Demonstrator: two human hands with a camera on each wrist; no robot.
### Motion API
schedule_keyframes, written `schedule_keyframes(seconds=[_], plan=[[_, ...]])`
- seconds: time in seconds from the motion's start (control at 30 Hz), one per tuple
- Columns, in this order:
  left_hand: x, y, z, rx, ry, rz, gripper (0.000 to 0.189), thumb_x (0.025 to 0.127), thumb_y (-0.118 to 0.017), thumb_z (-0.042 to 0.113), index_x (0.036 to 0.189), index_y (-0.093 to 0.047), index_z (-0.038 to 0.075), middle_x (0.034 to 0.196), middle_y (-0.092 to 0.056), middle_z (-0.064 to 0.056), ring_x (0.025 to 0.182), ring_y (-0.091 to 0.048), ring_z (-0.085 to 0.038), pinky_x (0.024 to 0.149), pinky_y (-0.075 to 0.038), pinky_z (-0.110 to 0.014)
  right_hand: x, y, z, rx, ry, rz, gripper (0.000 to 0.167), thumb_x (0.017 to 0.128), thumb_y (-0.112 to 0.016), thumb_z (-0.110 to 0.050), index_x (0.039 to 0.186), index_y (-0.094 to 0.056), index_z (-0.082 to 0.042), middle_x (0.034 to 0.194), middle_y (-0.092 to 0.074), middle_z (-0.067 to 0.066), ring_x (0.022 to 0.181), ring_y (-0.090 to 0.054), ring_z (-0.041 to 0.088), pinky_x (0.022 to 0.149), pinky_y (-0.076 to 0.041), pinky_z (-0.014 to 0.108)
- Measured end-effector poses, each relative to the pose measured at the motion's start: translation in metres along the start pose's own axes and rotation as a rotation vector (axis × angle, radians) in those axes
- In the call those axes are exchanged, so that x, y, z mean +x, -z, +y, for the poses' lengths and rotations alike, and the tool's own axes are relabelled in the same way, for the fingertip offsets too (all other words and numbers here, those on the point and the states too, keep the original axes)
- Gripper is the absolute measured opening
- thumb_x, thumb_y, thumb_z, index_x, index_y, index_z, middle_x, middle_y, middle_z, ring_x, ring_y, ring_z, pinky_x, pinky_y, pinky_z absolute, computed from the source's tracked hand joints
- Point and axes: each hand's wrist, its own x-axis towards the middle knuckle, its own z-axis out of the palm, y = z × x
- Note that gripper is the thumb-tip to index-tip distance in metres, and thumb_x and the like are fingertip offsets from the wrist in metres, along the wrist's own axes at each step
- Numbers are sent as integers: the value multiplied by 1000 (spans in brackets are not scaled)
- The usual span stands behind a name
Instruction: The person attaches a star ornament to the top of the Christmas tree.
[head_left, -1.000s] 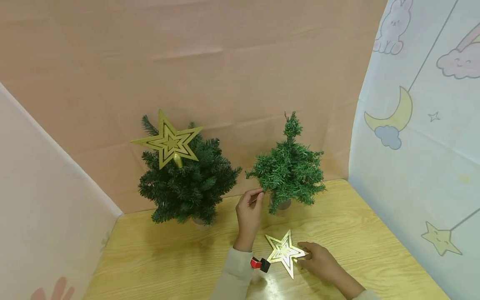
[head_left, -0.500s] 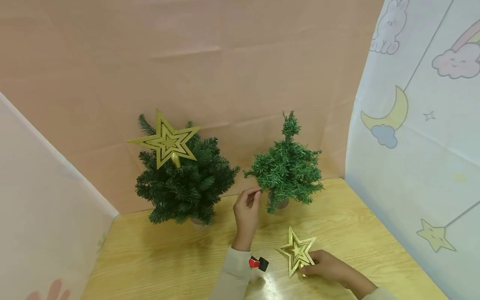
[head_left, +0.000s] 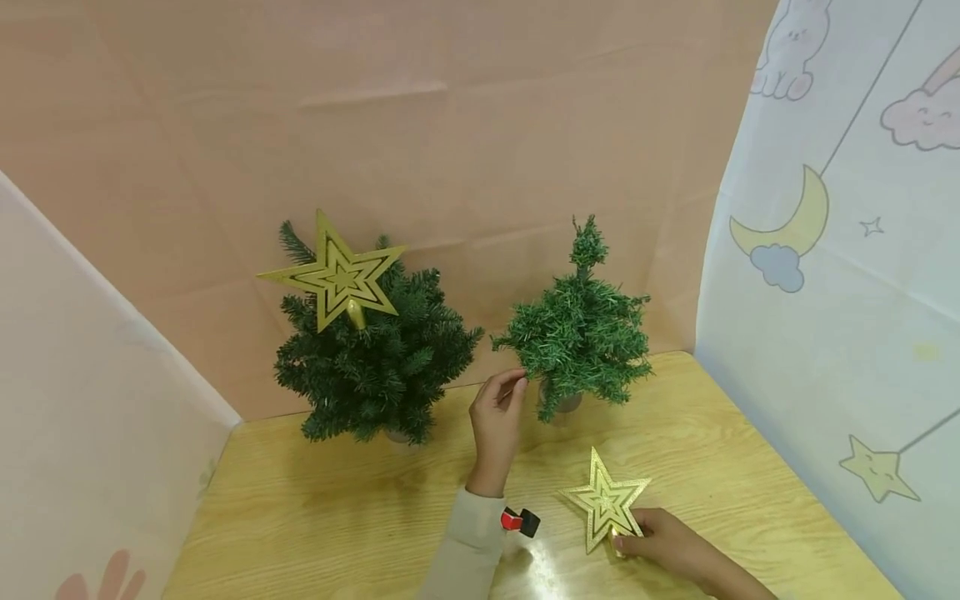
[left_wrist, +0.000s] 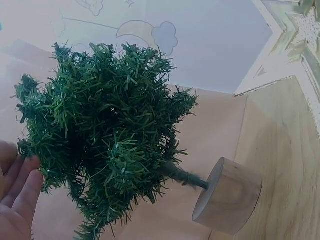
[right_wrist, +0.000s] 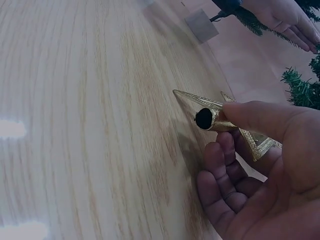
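My right hand (head_left: 671,546) holds a gold star tree topper (head_left: 604,503), thumb and fingers around its cone-shaped base. Seen from the right wrist, the topper's hollow socket (right_wrist: 204,119) faces down and to the left, while the star's body is mostly hidden by the hand. My left hand (head_left: 497,429) pinches the tip of a lower branch on the small artificial Christmas tree (head_left: 581,333) at the right. In the left wrist view, the fingertips (left_wrist: 33,163) meet that branch at the left edge. The tree stands upright on a round wooden base (left_wrist: 229,196).
Left of it stands a fuller, darker Christmas tree (head_left: 375,375) with another gold star (head_left: 341,277) on top. Both trees are close to the peach backdrop (head_left: 480,125), on a wooden table (head_left: 712,442). Patterned cloth (head_left: 817,350) borders the right side.
The star topper has tilted from nearly flat to more upright and shifted right with my right hand. My left hand stays at the tree branch.
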Motion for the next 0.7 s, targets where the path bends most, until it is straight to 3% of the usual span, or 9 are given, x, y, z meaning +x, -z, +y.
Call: schedule_keyframes(seconds=[0.1,0.23,0.4,0.7], plan=[[0,-1,-5,-17,-2,-7,20,93,-65,5,113,-67,2,110,-65,-9,104,-65,-21,89,-56,-32,1,0,-1,1,6,-1,28,99,-59,-23,112,-66,1,101,-66,10,89,-56,21,79,-49,37],[1,0,13,-26,-2,-13,21,92,-65,-1,112,-65,-6,110,-63,-18,103,-65,-25,88,-56,-33,1,-1,-2,11,11,-6,27,98,-59,-21,111,-66,3,97,-65,9,81,-53,16,73,-46,29],[2,0,20,-24,8,-7,20,92,-63,-5,112,-65,-7,110,-63,-19,103,-65,-26,88,-55,-30,1,-2,-2,12,0,0,28,99,-59,-22,112,-66,3,99,-65,8,83,-53,17,75,-45,30],[1,-1,20,-33,-24,-24,22,89,-67,-5,111,-65,-8,108,-63,-20,100,-65,-31,87,-56,-39,1,-6,3,26,39,4,30,100,-57,-21,115,-64,4,105,-65,11,81,-53,13,70,-46,23]])
